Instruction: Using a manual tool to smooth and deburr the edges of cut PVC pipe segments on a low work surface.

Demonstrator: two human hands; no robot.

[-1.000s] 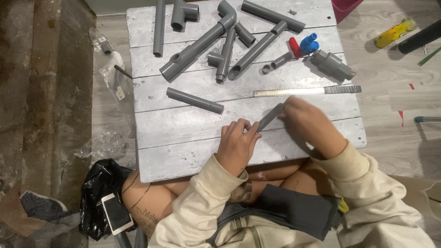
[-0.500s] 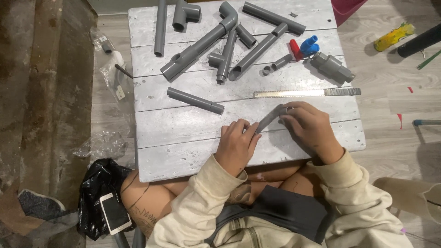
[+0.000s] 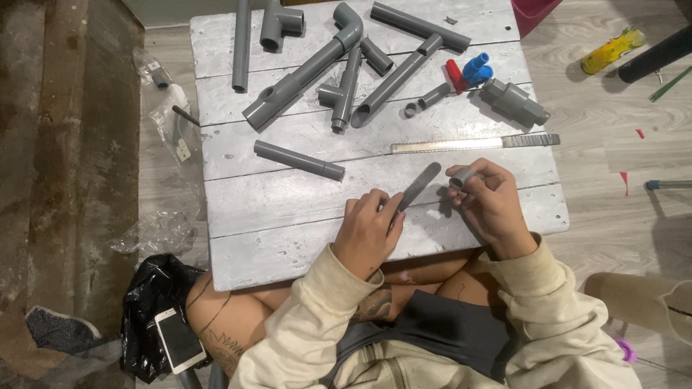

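We are gripping a flat grey metal file (image 3: 418, 187) in our left hand (image 3: 369, 234), its tip slanting over the whitewashed plank table (image 3: 288, 238), while our right hand (image 3: 490, 202) is pinching a short grey plastic pipe piece (image 3: 459, 179) just beside it.
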